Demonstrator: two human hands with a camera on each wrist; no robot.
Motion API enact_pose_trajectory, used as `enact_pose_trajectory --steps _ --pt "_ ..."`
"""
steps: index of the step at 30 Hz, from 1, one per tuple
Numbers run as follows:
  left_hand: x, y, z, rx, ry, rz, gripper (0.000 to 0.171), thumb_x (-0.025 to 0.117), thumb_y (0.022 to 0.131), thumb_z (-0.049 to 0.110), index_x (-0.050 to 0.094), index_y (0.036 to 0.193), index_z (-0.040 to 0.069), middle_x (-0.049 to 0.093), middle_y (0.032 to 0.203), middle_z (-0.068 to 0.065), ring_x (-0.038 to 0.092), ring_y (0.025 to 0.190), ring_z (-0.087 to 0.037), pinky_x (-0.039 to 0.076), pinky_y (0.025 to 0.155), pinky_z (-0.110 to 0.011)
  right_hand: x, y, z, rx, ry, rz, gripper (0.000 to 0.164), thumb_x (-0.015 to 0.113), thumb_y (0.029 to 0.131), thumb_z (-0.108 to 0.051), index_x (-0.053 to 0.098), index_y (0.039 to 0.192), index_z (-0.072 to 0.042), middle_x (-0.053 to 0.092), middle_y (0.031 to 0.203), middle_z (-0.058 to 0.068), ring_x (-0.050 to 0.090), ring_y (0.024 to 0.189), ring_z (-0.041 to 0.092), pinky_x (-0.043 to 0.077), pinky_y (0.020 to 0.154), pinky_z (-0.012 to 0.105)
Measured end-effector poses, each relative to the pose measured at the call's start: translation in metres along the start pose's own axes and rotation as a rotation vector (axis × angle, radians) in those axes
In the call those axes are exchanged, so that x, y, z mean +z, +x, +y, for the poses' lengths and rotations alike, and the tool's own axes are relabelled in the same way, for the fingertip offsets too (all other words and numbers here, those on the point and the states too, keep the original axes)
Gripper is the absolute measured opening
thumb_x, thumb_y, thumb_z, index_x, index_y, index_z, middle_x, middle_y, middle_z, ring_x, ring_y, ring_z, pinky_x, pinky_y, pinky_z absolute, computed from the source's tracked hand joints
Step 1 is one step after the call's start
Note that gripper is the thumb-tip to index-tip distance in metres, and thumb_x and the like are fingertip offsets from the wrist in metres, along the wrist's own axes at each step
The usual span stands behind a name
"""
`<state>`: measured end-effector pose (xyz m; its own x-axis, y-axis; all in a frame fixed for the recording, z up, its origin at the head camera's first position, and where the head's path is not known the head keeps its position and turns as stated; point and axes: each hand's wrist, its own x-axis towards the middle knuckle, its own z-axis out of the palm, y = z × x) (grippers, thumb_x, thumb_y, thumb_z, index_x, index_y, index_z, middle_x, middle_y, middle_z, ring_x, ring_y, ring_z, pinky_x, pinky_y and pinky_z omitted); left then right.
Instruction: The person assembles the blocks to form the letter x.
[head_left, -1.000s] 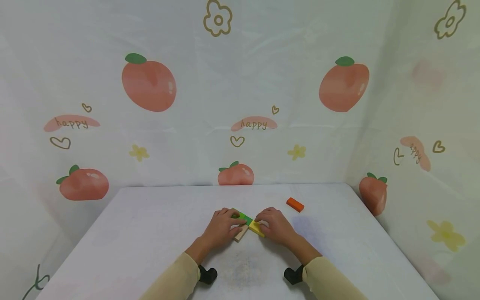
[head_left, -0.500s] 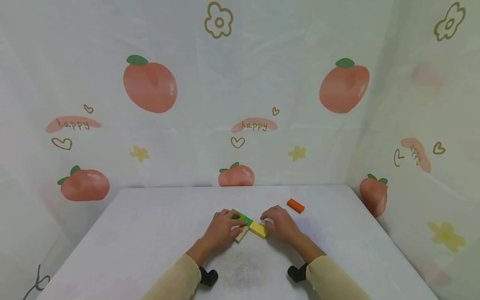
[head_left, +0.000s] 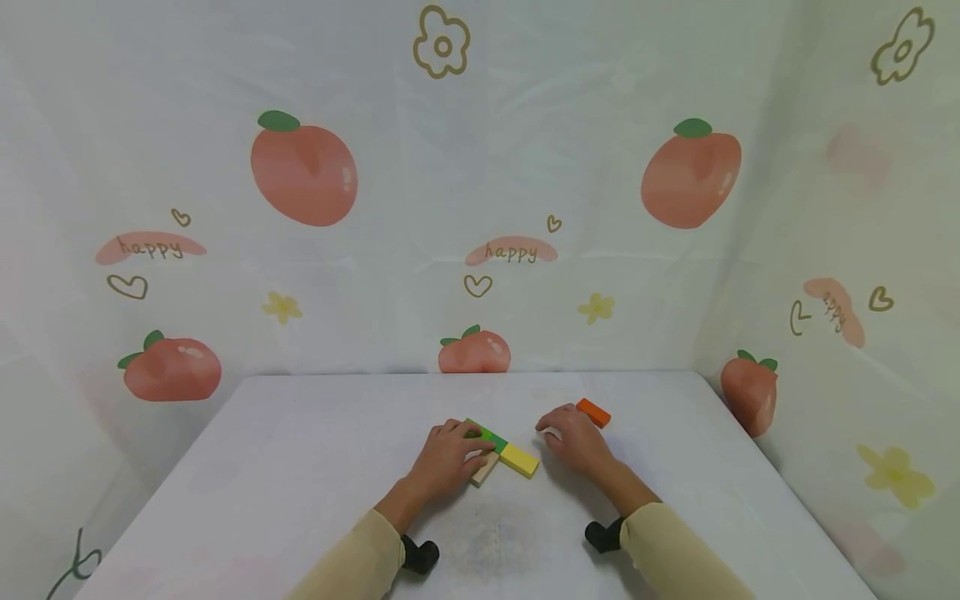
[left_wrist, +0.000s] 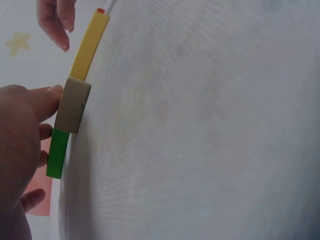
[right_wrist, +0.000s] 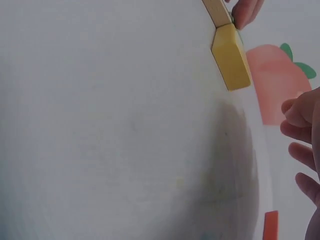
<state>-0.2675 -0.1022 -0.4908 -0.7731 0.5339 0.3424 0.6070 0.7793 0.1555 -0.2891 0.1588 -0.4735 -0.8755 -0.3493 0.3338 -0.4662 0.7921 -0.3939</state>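
My left hand (head_left: 442, 458) rests on the blocks, thumb touching a plain wooden block (left_wrist: 73, 106) and fingertips at the green piece (left_wrist: 58, 154). In the head view, the green strip (head_left: 498, 443) has a lighter far end, partly hidden by the fingers. A yellow block (head_left: 519, 460) lies end to end with the green, and the plain block meets them at an angle near their join. My right hand (head_left: 576, 437) is above the table, apart from the yellow block, fingers loosely bent and holding nothing. Just beyond it lies an orange block (head_left: 594, 412), partly hidden by the hand.
The blocks lie on a white table (head_left: 300, 500). A pale curtain (head_left: 480, 167) with printed fruit, flowers and lettering hangs behind it and along the right side. Black wrist mounts (head_left: 420, 557) sit below both hands.
My right hand has let go of the yellow block and moved right and back toward the orange block. My left hand has stayed on the green and plain blocks.
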Motion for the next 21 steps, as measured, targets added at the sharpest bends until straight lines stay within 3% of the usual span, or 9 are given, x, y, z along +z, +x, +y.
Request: enact_pose_trajectory --steps 13,21 --pt "0.002 0.0 0.0 -0.021 -0.006 -0.005 0.026 0.066 0.093 0.035 0.073 0.117 0.03 0.06 0.117 0.003 0.051 0.11 -0.02 0.041 0.089 -0.044 -0.001 0.003 0.02 0.018 -0.025 0.029 0.026 0.065 0.082 0.008 0.075 0.091 -0.014 0.07 0.096 -0.003 0.057 0.101 0.02 0.048 0.088 0.039" --pt "0.0 0.0 0.002 -0.028 -0.001 -0.013 0.025 0.066 0.093 0.035 0.073 0.117 0.03 0.061 0.118 0.003 0.051 0.11 -0.02 0.042 0.088 -0.044 -0.003 0.001 0.033 -0.067 -0.131 0.131 0.023 0.07 0.078 0.007 0.074 0.088 -0.012 0.071 0.104 0.005 0.058 0.103 0.028 0.046 0.088 0.048"
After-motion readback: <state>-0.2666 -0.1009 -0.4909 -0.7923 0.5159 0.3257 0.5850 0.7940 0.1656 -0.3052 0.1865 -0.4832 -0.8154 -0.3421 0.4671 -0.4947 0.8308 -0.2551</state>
